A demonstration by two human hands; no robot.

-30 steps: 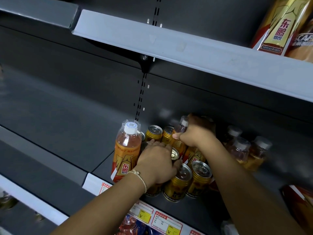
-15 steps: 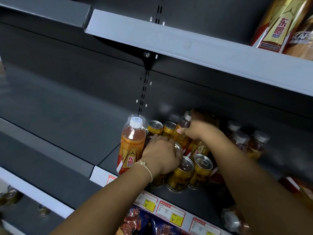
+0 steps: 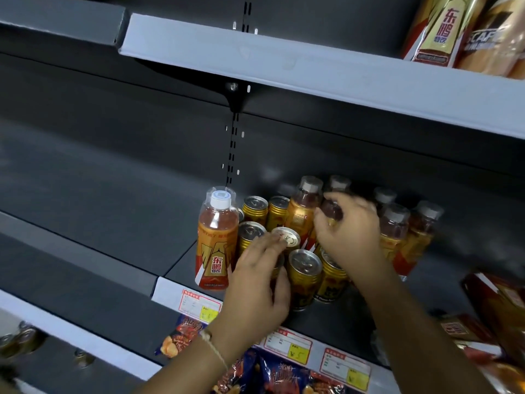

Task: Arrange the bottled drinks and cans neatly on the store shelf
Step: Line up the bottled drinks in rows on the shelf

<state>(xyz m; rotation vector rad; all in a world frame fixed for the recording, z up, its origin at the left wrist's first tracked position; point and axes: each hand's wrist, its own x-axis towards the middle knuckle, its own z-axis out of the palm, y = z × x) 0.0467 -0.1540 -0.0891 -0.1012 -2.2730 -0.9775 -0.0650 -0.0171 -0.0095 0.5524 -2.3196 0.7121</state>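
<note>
Orange drink bottles and gold cans stand clustered on a dark grey shelf (image 3: 196,260). A tall bottle (image 3: 217,237) with a white cap stands at the cluster's left end. Gold cans (image 3: 254,209) fill the middle in rows, two of them (image 3: 304,274) at the front. My left hand (image 3: 255,282) lies over a front can, fingers stretched out onto the top of another can (image 3: 288,237). My right hand (image 3: 349,237) curls around a small bottle (image 3: 331,213) in the back row, next to another bottle (image 3: 302,206). More capped bottles (image 3: 395,223) stand to the right.
The upper shelf's white rail (image 3: 312,69) overhangs the work area, with wrapped bottle packs (image 3: 437,29) on it at the top right. Snack bags (image 3: 255,371) hang below the price-tag rail (image 3: 170,291). A red box (image 3: 500,297) sits at the right; loose cans (image 3: 17,339) lie lower left.
My left hand's fingers have straightened from a curled grip on a front can. My right hand has shifted slightly right and forward in the back row. The view has drifted left.
</note>
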